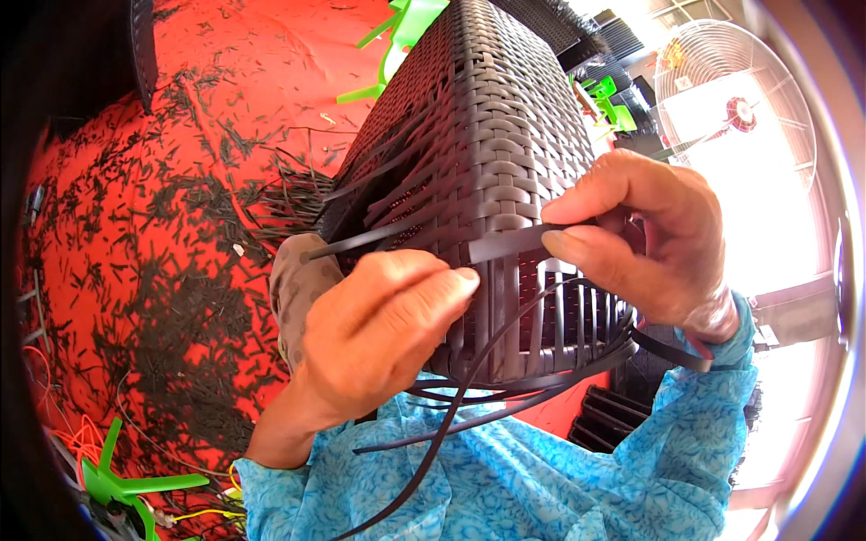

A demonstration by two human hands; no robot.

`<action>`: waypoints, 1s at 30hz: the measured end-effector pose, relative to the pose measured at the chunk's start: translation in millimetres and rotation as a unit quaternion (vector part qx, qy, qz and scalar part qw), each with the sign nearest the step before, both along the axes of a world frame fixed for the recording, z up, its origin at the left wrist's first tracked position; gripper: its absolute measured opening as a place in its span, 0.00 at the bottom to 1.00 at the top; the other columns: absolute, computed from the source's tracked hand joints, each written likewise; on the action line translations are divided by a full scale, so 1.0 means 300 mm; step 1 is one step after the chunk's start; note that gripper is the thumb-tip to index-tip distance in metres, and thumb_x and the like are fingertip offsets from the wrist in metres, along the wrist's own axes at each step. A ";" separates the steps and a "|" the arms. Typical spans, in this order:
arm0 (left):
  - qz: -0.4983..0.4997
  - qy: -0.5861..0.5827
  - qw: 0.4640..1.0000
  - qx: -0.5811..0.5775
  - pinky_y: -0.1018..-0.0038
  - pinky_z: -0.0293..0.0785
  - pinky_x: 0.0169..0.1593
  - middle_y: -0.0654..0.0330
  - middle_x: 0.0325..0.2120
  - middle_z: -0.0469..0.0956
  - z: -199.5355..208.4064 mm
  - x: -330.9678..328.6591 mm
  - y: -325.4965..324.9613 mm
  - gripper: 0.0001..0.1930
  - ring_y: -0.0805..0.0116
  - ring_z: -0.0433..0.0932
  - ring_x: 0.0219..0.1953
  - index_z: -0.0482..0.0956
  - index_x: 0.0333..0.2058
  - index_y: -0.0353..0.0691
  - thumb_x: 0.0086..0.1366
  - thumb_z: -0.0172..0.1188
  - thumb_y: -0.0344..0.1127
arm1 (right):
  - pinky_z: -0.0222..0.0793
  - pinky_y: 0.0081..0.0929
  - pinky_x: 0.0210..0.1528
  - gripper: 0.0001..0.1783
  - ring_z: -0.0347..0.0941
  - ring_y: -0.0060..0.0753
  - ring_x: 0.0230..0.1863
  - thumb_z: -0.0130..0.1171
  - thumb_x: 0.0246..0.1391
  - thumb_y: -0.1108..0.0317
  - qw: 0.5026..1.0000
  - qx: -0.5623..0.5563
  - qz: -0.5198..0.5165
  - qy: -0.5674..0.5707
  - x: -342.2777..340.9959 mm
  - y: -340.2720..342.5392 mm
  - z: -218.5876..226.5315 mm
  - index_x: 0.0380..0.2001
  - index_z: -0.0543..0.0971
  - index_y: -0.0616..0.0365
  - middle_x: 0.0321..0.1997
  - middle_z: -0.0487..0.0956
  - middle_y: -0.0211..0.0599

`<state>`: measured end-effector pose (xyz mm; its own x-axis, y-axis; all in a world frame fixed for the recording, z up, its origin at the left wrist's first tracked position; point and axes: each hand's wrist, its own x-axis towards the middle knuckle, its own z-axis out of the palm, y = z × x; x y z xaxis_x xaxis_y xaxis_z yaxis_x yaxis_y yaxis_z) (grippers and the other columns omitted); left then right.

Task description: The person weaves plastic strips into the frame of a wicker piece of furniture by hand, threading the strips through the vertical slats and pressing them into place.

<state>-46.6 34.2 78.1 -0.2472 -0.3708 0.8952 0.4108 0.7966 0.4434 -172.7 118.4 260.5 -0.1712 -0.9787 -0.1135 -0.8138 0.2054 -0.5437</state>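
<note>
A dark woven wicker piece (pixel 487 153), box-shaped, fills the middle of the view and leans toward me. My right hand (pixel 645 243) pinches a flat black plastic strip (pixel 510 243) between thumb and forefinger at the piece's corner. My left hand (pixel 379 325) presses against the weave just below that strip, fingertips touching it. Several loose black strips (pixel 478 397) hang down from the unwoven lower edge over my blue patterned sleeves.
A red floor (pixel 180 180) is littered with many short black strip offcuts. Green plastic parts (pixel 397 36) lie behind the piece and at the lower left. A large standing fan (pixel 740 99) is at the upper right, with stacked dark woven panels (pixel 604 424) below.
</note>
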 end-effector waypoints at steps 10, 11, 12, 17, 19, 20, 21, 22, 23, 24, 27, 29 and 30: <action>0.081 0.040 0.981 -0.172 0.71 0.77 0.27 0.49 0.25 0.74 -0.005 -0.040 0.001 0.18 0.60 0.77 0.25 0.78 0.31 0.26 0.39 0.58 0.32 | 0.59 0.21 0.16 0.08 0.69 0.23 0.16 0.67 0.36 0.75 0.940 -0.116 0.213 0.241 -0.040 0.015 -0.008 0.24 0.79 0.60 0.19 0.76 0.34; 0.082 0.039 0.981 -0.172 0.71 0.77 0.27 0.49 0.25 0.74 -0.013 -0.047 0.006 0.18 0.60 0.77 0.25 0.78 0.31 0.26 0.39 0.58 0.32 | 0.59 0.22 0.16 0.08 0.69 0.26 0.16 0.67 0.35 0.76 0.939 -0.112 0.217 0.244 -0.039 0.012 -0.009 0.23 0.79 0.60 0.18 0.75 0.34; 0.089 0.055 0.982 -0.157 0.71 0.76 0.26 0.49 0.25 0.74 -0.021 -0.054 0.013 0.18 0.60 0.77 0.24 0.78 0.31 0.26 0.39 0.58 0.31 | 0.59 0.23 0.15 0.08 0.69 0.28 0.15 0.67 0.34 0.76 0.937 -0.108 0.221 0.246 -0.039 0.009 -0.012 0.23 0.78 0.60 0.18 0.75 0.35; 0.091 0.067 0.984 -0.135 0.71 0.76 0.24 0.49 0.24 0.74 -0.028 -0.059 0.017 0.17 0.60 0.77 0.23 0.78 0.32 0.25 0.40 0.59 0.29 | 0.60 0.25 0.15 0.09 0.69 0.31 0.15 0.67 0.32 0.77 0.933 -0.124 0.231 0.244 -0.049 -0.008 -0.037 0.21 0.77 0.59 0.16 0.74 0.35; 0.084 0.055 0.988 -0.118 0.74 0.73 0.23 0.50 0.24 0.74 -0.029 -0.049 0.019 0.16 0.61 0.76 0.23 0.78 0.33 0.28 0.41 0.61 0.27 | 0.60 0.26 0.15 0.10 0.70 0.32 0.15 0.67 0.32 0.77 0.937 -0.121 0.229 0.235 -0.044 -0.014 -0.042 0.21 0.77 0.59 0.16 0.73 0.35; 0.086 0.053 0.988 -0.117 0.74 0.73 0.23 0.50 0.24 0.74 -0.031 -0.047 0.021 0.16 0.61 0.76 0.23 0.78 0.33 0.28 0.41 0.61 0.27 | 0.60 0.26 0.15 0.10 0.69 0.32 0.15 0.68 0.31 0.76 0.934 -0.114 0.238 0.240 -0.039 -0.021 -0.042 0.22 0.77 0.59 0.16 0.73 0.35; 0.086 0.038 0.993 -0.075 0.75 0.71 0.23 0.52 0.25 0.74 -0.033 -0.047 0.025 0.16 0.64 0.75 0.22 0.78 0.34 0.30 0.42 0.63 0.27 | 0.60 0.26 0.15 0.11 0.69 0.32 0.15 0.68 0.31 0.76 0.931 -0.108 0.248 0.244 -0.033 -0.028 -0.044 0.22 0.76 0.59 0.17 0.73 0.35; 0.083 0.025 0.996 -0.031 0.77 0.69 0.22 0.53 0.26 0.74 -0.036 -0.052 0.029 0.16 0.66 0.74 0.22 0.79 0.35 0.32 0.44 0.65 0.26 | 0.60 0.26 0.15 0.11 0.68 0.32 0.15 0.69 0.31 0.75 0.931 -0.117 0.249 0.242 -0.043 -0.023 -0.066 0.23 0.77 0.59 0.18 0.74 0.35; 0.082 0.025 0.996 -0.029 0.77 0.69 0.22 0.53 0.26 0.74 -0.030 -0.046 0.032 0.16 0.66 0.74 0.22 0.79 0.35 0.32 0.44 0.65 0.26 | 0.60 0.26 0.15 0.11 0.68 0.32 0.15 0.69 0.31 0.75 0.931 -0.115 0.249 0.241 -0.045 -0.016 -0.067 0.23 0.77 0.59 0.18 0.74 0.35; 0.027 -0.021 0.998 0.059 0.77 0.68 0.22 0.55 0.27 0.73 -0.017 -0.032 0.036 0.16 0.69 0.72 0.21 0.79 0.36 0.34 0.45 0.66 0.26 | 0.60 0.25 0.14 0.12 0.68 0.31 0.15 0.69 0.32 0.75 0.930 -0.111 0.242 0.253 -0.047 -0.005 -0.066 0.23 0.77 0.59 0.18 0.74 0.34; -0.027 -0.064 0.986 0.149 0.79 0.63 0.21 0.59 0.28 0.71 -0.014 -0.011 0.033 0.15 0.75 0.66 0.19 0.79 0.38 0.37 0.49 0.67 0.26 | 0.62 0.24 0.15 0.12 0.70 0.29 0.16 0.69 0.33 0.74 0.931 -0.100 0.234 0.260 -0.042 0.001 -0.077 0.24 0.77 0.58 0.19 0.75 0.34; -0.168 -0.120 0.944 0.258 0.81 0.62 0.20 0.61 0.28 0.71 0.009 0.018 0.027 0.16 0.77 0.65 0.19 0.79 0.39 0.37 0.49 0.67 0.26 | 0.63 0.23 0.15 0.11 0.72 0.29 0.18 0.69 0.34 0.74 0.937 -0.126 0.219 0.242 -0.044 0.012 -0.093 0.25 0.78 0.58 0.21 0.77 0.34; -0.164 -0.117 0.948 0.245 0.82 0.60 0.20 0.62 0.27 0.70 0.010 0.014 0.026 0.18 0.79 0.63 0.19 0.79 0.41 0.37 0.49 0.67 0.26 | 0.63 0.22 0.16 0.12 0.73 0.29 0.20 0.70 0.35 0.74 0.944 -0.114 0.207 0.232 -0.038 0.014 -0.096 0.26 0.78 0.59 0.22 0.77 0.35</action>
